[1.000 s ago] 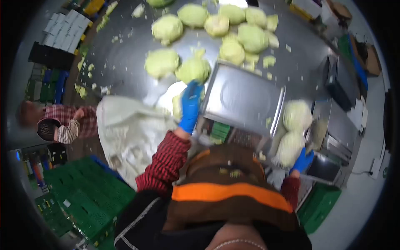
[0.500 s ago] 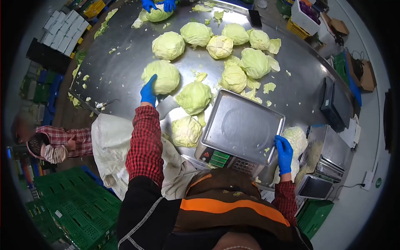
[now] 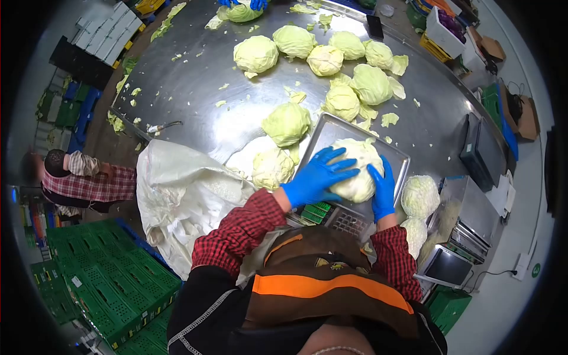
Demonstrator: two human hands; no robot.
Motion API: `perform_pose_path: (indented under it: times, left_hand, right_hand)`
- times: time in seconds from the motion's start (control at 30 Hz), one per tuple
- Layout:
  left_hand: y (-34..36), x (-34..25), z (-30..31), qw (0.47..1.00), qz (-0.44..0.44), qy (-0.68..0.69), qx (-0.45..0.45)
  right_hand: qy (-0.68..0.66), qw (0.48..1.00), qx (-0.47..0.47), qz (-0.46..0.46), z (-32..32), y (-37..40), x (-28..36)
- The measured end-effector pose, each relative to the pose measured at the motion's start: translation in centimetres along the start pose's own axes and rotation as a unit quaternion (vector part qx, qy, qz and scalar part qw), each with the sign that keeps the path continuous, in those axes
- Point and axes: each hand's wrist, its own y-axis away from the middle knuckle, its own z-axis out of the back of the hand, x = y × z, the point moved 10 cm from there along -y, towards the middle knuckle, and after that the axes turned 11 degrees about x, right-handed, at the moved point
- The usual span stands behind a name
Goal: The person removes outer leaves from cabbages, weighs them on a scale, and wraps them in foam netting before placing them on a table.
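Cabbage: one pale head [image 3: 361, 163] sits over the tray [image 3: 331, 131], toward its near side; whether the tray bears all its weight cannot be told.
Left hand: the blue-gloved left hand [image 3: 322, 176] lies against the cabbage's left side, fingers spread over the leaves.
Right hand: the right hand [image 3: 384, 188], gloved alike, presses on the right side, thumb and fingers upright along it.
Hands together: apart from each other, with the cabbage clasped between them.
Step in hand: judging by the two-sided hold, the cabbage is being steadied on the tray.
Next move: letting go would call for both palms easing off evenly, since a round head could roll; lifting would call for equal pressure from both sides.
Scale: a keypad [image 3: 349, 225] and green display [image 3: 316, 212] show on the near side of the tray.
Left of tray: two more heads, one farther [image 3: 286, 124] and one nearer [image 3: 272, 168], with a white sack [image 3: 177, 183] beyond them to the left.
Right of tray: two whitish heads [image 3: 420, 196] [image 3: 414, 236] in a near-far row.
Far table: a cluster of heads [image 3: 325, 60] and leaf scraps lie on the steel table [image 3: 435, 127]; at the far edge, a co-worker's blue-gloved hands [image 3: 258, 4] touch another head [image 3: 241, 13].
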Motion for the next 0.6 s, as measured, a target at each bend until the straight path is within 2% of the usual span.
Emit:
perform_pose_path:
  times: [0.03, 0.07, 0.1, 0.13, 0.17, 0.2, 0.23, 0.27, 0.3, 0.33, 0.4, 0.43, 0.47, 0.5, 0.57, 0.6]
  left_hand:
    - [1.1, 1.5, 0.7, 0.999, 0.018, 0.038, -0.027]
    - [3.7, 5.3, 2.1, 0.978, 0.010, 0.153, -0.140]
    - [7.5, 10.9, 2.3, 0.857, 0.155, 0.394, -0.294]
    - [12.5, 18.2, 1.4, 0.789, 0.269, 0.425, -0.352]
    - [15.1, 19.5, 6.4, 0.855, 0.371, 0.081, -0.354]
    - [16.6, 20.5, 7.9, 0.851, 0.391, -0.186, -0.296]
    - [19.3, 23.7, 6.6, 0.837, 0.454, -0.185, -0.243]
    - [21.3, 27.2, 4.3, 0.823, 0.537, -0.150, -0.107]
    - [23.2, 29.4, 2.0, 0.786, 0.607, -0.113, 0.031]
    - [23.0, 29.2, 2.2, 0.789, 0.603, -0.113, 0.029]
    - [22.8, 27.4, 6.1, 0.825, 0.503, -0.005, -0.257]
    - [20.1, 22.5, 9.5, 0.838, 0.408, -0.045, -0.359]
    - [17.5, 18.9, 11.5, 0.843, 0.352, 0.027, -0.406]
    - [15.6, 16.6, 12.2, 0.844, 0.352, 0.028, -0.405]
    - [11.9, 11.9, 13.5, 0.869, 0.220, 0.083, -0.436]
    - [11.2, 10.2, 13.8, 0.863, 0.208, 0.088, -0.452]
  right_hand:
    - [0.129, 0.990, 0.028, 0.050, -0.7, 0.5, 1.7]
    - [0.257, 0.960, 0.052, 0.097, -1.2, 1.4, 3.1]
    - [0.247, 0.962, 0.034, 0.111, 0.6, 1.4, 2.0]
    - [0.252, 0.964, 0.023, 0.079, 1.4, 1.7, 2.0]
    - [0.255, 0.965, 0.016, 0.053, 1.9, 1.7, 2.1]
    - [0.284, 0.958, -0.015, 0.047, 3.0, 1.8, 2.2]
    - [0.283, 0.957, -0.028, 0.053, 3.5, 1.8, 2.6]
    - [0.285, 0.953, -0.065, 0.079, 4.1, 2.1, 3.5]
    - [0.287, 0.947, -0.098, 0.105, 4.5, 2.5, 4.3]
    - [0.309, 0.933, -0.114, 0.144, 4.2, 2.9, 5.9]
    - [0.296, 0.932, -0.118, 0.174, 3.4, 3.3, 8.3]
    - [0.281, 0.933, -0.120, 0.191, 2.9, 4.2, 8.9]
    - [0.273, 0.938, -0.097, 0.188, 1.7, 4.3, 9.6]
    - [0.274, 0.938, -0.099, 0.186, 1.0, 4.3, 9.6]
    - [0.371, 0.907, -0.033, 0.198, -2.3, 3.7, 9.9]
    - [0.484, 0.836, -0.045, 0.257, -3.7, 4.1, 10.2]
